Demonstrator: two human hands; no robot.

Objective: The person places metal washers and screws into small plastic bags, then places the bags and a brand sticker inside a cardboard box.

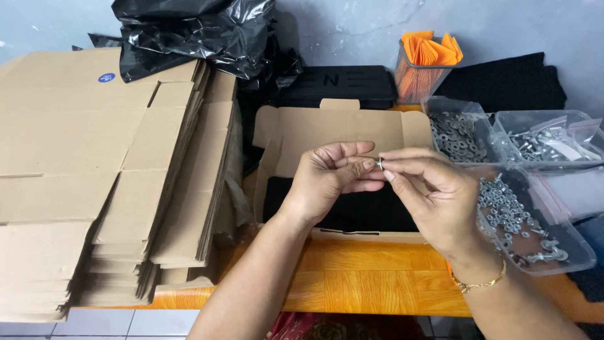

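Observation:
My left hand (330,179) and my right hand (428,195) meet fingertip to fingertip above an open cardboard box (333,129). Between them they pinch a small metal fastener (380,164); both hands' fingers touch it. The box holds a black item (365,211) in its bottom. A gold bracelet (481,284) circles my right wrist. Just right of my right hand lies a clear plastic tray of metal nuts and wing nuts (522,220).
Stacks of flattened cardboard boxes (94,170) fill the left side. Behind are a black plastic bag (195,31), a black case (336,85) and a mesh cup with orange paper (425,66). Clear trays of washers (456,132) and screws (547,141) sit at right on the wooden table (352,283).

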